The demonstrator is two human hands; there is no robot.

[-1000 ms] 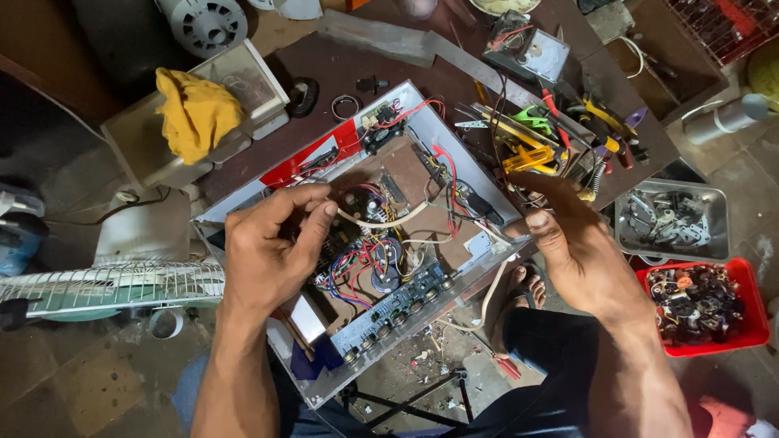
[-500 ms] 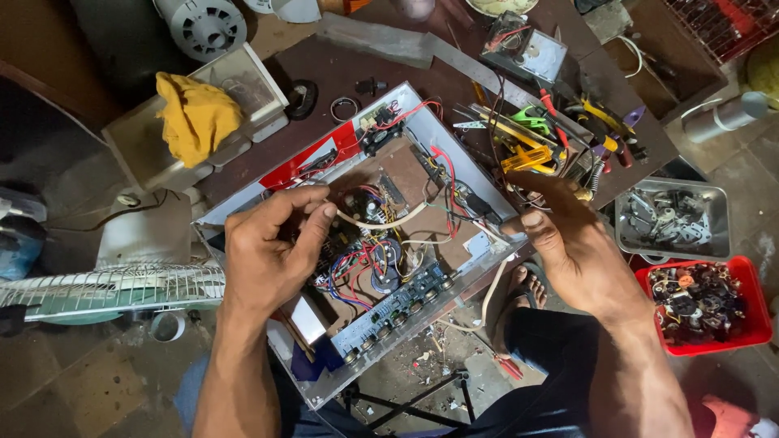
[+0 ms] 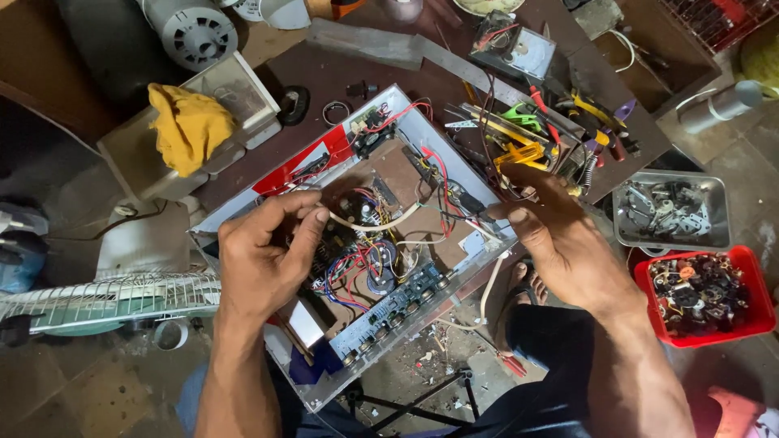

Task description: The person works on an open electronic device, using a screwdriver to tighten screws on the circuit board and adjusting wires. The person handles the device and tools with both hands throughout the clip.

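An opened metal electronics chassis (image 3: 422, 130) lies tilted on a brown table, full of circuit boards and red, blue and white wires. My left hand (image 3: 264, 259) rests over its left half, thumb and fingers pinching a thick white cable (image 3: 389, 225) that curves across the inside. My right hand (image 3: 560, 235) is at the chassis's right edge, with its fingers closed on thin dark wires (image 3: 491, 122) that run up from there.
A yellow cloth (image 3: 191, 126) lies on a grey box at left. Yellow-handled tools (image 3: 535, 138) pile at the table's right. A metal tray (image 3: 669, 212) and a red bin (image 3: 702, 296) of parts stand right. A fan grille (image 3: 97, 300) lies left.
My right hand has lifted slightly and drawn the thin dark wires upward. My left hand stays on the white cable.
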